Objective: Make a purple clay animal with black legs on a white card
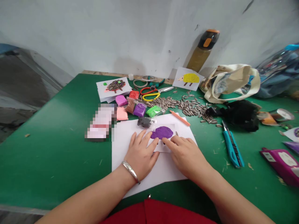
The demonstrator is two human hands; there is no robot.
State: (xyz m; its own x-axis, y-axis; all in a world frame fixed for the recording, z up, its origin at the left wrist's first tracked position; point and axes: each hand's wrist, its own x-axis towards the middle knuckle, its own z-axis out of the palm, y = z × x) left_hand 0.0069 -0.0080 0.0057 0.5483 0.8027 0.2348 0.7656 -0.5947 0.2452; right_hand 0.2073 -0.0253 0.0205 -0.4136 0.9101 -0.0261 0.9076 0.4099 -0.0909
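Observation:
A purple clay shape (163, 133), flat and oval with small dark legs beneath, lies on a small white card on top of larger white paper (149, 174). My left hand (141, 152) rests on the card with its fingers spread, fingertips beside the left edge of the purple clay. My right hand (187, 152) stretches its index finger to the lower edge of the clay, at one dark leg; its other fingers are bent. I see nothing held in either hand. Just above the left fingers sits a bag of black clay (145, 122). An orange clay tool (179, 118) lies across the paper's upper edge.
Sunflower seeds (193, 107), bagged green clay (153, 111) and scissors (154, 93) lie behind the paper. At right are a blue utility knife (232, 146) and a black plastic bag (244, 115). A hedgehog card (187, 78) leans near a bottle (202, 51). A blurred-out pinkish object (100, 123) lies left.

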